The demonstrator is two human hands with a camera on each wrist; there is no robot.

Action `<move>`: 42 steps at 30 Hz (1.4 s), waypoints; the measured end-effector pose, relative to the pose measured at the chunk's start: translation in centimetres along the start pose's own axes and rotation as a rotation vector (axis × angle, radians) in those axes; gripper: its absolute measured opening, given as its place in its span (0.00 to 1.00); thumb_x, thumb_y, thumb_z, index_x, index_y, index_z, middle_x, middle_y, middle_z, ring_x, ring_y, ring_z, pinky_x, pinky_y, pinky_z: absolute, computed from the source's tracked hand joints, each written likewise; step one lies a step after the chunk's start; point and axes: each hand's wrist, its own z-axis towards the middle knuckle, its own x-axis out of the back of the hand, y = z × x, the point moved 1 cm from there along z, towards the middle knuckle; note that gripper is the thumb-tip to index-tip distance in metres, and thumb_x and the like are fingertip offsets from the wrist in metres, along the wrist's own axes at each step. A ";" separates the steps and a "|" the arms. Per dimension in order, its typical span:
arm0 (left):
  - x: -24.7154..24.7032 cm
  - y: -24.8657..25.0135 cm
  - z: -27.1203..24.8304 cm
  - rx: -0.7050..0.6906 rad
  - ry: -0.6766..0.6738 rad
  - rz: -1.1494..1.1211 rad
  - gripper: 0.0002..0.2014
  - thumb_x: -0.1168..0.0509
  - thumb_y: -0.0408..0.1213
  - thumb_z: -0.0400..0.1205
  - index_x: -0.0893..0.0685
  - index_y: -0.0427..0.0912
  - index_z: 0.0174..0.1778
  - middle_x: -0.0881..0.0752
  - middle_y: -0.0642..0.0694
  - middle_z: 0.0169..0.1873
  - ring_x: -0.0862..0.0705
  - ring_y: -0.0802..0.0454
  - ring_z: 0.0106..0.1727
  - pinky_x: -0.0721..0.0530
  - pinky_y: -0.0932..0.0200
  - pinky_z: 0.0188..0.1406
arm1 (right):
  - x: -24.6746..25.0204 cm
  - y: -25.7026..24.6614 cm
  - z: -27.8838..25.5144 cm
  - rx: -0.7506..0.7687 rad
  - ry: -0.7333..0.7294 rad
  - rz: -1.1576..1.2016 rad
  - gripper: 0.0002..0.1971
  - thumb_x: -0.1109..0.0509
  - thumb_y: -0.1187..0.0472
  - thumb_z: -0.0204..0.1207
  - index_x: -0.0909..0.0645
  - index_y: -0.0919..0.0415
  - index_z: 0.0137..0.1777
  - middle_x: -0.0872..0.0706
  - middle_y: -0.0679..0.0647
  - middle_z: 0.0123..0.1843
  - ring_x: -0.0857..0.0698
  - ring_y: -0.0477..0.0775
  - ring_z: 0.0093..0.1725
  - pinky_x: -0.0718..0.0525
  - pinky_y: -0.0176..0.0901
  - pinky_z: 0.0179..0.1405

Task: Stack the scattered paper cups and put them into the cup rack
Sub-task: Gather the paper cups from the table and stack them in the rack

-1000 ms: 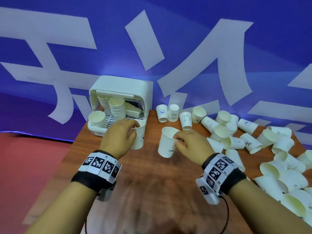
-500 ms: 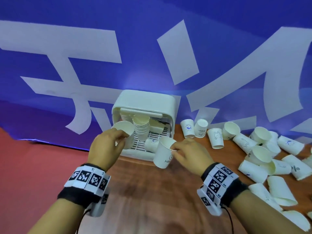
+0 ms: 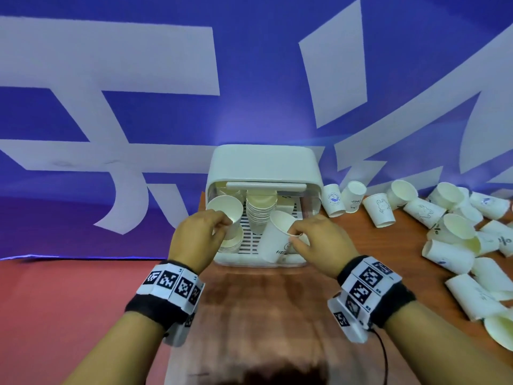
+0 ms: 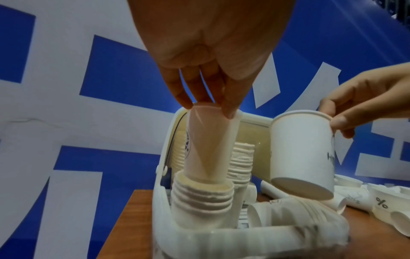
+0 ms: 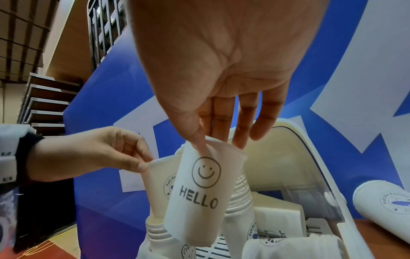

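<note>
The left hand [image 3: 200,237] pinches the rim of a plain white paper cup [image 3: 226,211] between thumb and fingertips; in the left wrist view that cup's base sits in the mouth of a short stack of white paper cups [image 4: 203,198] standing at the front left of the rack. The right hand [image 3: 319,240] pinches the rim of a white paper cup printed with a smiley face and "HELLO" [image 5: 199,196], thumb outside and fingers curled over the lip. This cup hangs tilted in the air above the rack's front, just beside the left hand's cup at its 3 o'clock, touching nothing beneath it that I can see.

The white plastic cup rack with a rounded hood [image 3: 263,165] stands at 12 o'clock from the hands, on the far left part of the brown wooden table [image 3: 249,315]. Inside it, a taller stack of nested white cups [image 3: 261,215] rises at the middle, and another stack lies on its side at the front right, seen in the left wrist view. The scattered loose white paper cups [image 3: 455,232], some upright and most toppled, spread from 1 to 4 o'clock across the table's right side. A blue banner with large white shapes [image 3: 138,79] fills the background.
</note>
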 end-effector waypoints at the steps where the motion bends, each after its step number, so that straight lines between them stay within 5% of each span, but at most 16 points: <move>1: -0.3 -0.4 0.1 -0.003 -0.023 -0.001 0.08 0.33 0.31 0.76 0.12 0.45 0.46 0.11 0.50 0.42 0.16 0.47 0.47 0.19 0.54 0.44 | -0.2 -0.2 0.1 -0.012 -0.002 0.005 0.09 0.37 0.53 0.79 0.18 0.52 0.52 0.14 0.49 0.50 0.22 0.52 0.56 0.24 0.45 0.47; 17: -4.2 -4.3 0.6 0.015 -0.315 0.110 0.12 0.39 0.38 0.81 0.14 0.52 0.57 0.13 0.51 0.56 0.17 0.49 0.57 0.22 0.57 0.53 | -1.5 -1.0 1.0 -0.047 0.018 -0.029 0.08 0.36 0.53 0.78 0.18 0.51 0.52 0.14 0.48 0.50 0.22 0.50 0.56 0.26 0.42 0.43; 20: -3.9 -4.6 0.7 -0.026 -0.250 0.044 0.14 0.36 0.38 0.80 0.17 0.50 0.62 0.13 0.51 0.58 0.16 0.49 0.56 0.25 0.56 0.60 | -1.0 -1.6 1.1 -0.029 0.045 -0.011 0.09 0.36 0.54 0.78 0.17 0.53 0.52 0.14 0.48 0.51 0.22 0.51 0.55 0.24 0.44 0.44; 23: -2.7 -5.0 1.0 -0.021 -0.125 -0.018 0.24 0.32 0.42 0.78 0.25 0.50 0.71 0.19 0.50 0.66 0.22 0.48 0.66 0.30 0.49 0.67 | -0.7 -2.5 1.5 0.032 0.089 0.035 0.09 0.34 0.55 0.78 0.16 0.55 0.52 0.13 0.49 0.50 0.21 0.52 0.56 0.22 0.46 0.47; 29: -0.5 -5.3 0.7 -0.020 -0.140 -0.074 0.48 0.23 0.47 0.68 0.44 0.51 0.81 0.29 0.48 0.73 0.29 0.46 0.72 0.30 0.45 0.70 | -1.7 -5.2 3.9 0.175 0.170 0.050 0.06 0.31 0.59 0.75 0.14 0.59 0.48 0.12 0.54 0.44 0.19 0.58 0.52 0.19 0.50 0.45; 34: -0.3 -5.6 0.4 -0.030 -0.141 -0.083 0.44 0.26 0.49 0.72 0.43 0.51 0.81 0.31 0.50 0.75 0.32 0.47 0.74 0.32 0.47 0.70 | -3.4 -6.6 5.6 0.265 0.142 -0.059 0.02 0.28 0.62 0.71 0.15 0.60 0.41 0.13 0.55 0.38 0.18 0.61 0.47 0.25 0.44 0.39; 38: -0.2 -5.8 0.4 -0.043 -0.098 -0.124 0.41 0.28 0.48 0.73 0.42 0.50 0.80 0.31 0.49 0.74 0.32 0.49 0.74 0.33 0.48 0.72 | -4.3 -7.0 6.5 0.281 -0.004 -0.110 0.09 0.35 0.59 0.77 0.15 0.59 0.51 0.12 0.56 0.48 0.21 0.59 0.56 0.24 0.50 0.49; 42: -0.1 -6.0 0.3 -0.041 -0.070 -0.134 0.39 0.29 0.49 0.75 0.41 0.51 0.80 0.30 0.49 0.73 0.32 0.50 0.74 0.32 0.48 0.72 | -5.4 -7.3 6.4 0.338 -0.036 -0.141 0.07 0.32 0.61 0.73 0.14 0.60 0.47 0.11 0.55 0.45 0.19 0.61 0.52 0.21 0.53 0.48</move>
